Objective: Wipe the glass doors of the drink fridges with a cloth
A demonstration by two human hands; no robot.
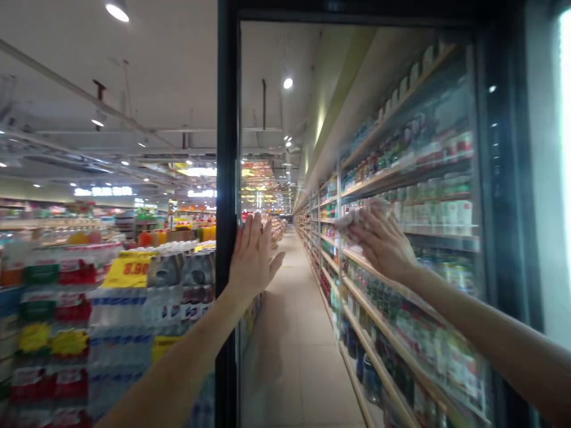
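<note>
A glass door (285, 333) with a dark frame (228, 148) stands in front of me. My left hand (254, 257) lies flat against the door near its left frame edge, with its fingers stretched upward and the thumb apart. On the right half of the pane, my right hand (383, 244) presses a pale crumpled cloth (352, 221) to the glass. Part of the cloth is covered by the fingers, and motion blurs it.
Shelves of bottles and cartons (446, 208) show in the glass at right, beside a tiled aisle (294, 309). Left of the door stand stacked drink packs (118, 333) with a yellow price sign (129, 269). A bright panel (564, 119) is at far right.
</note>
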